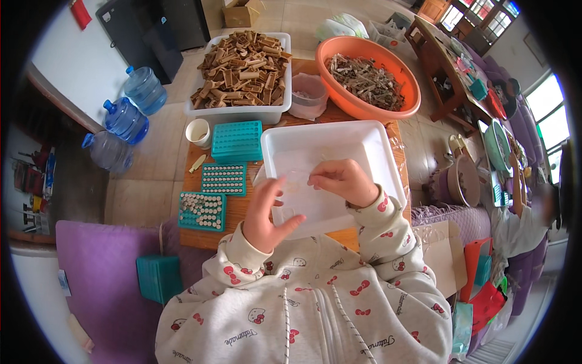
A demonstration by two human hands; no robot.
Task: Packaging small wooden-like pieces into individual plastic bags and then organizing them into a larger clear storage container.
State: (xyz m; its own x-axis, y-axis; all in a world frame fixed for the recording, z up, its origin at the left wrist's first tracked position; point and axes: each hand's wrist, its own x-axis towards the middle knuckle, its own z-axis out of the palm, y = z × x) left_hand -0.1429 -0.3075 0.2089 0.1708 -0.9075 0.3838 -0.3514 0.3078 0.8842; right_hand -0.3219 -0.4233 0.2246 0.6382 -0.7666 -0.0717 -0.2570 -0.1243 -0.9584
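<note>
My left hand (262, 216) hovers over the near left edge of a white plastic tub (377, 145), thumb spread from the fingers, holding nothing. Above the middle of the same tub, my right hand (347, 182) has its thumb and fingertips pinched together. Whatever lies in that pinch is too small or too clear to make out. A few faint, thin, pale pieces seem to lie on the tub's bottom. Left of the tub are a teal rack (224, 178) with rows of small white-topped cylinders and a nearer teal rack (202, 212) with similar cylinders, some lying loose on top.
Stacked teal trays (236, 141) and a white cup (198, 133) stand behind the racks. Farther back are a bin of brown curved pieces (245, 70), a translucent bucket (308, 97) and an orange basin (370, 79) of thin scraps. A person (524, 227) sits far right.
</note>
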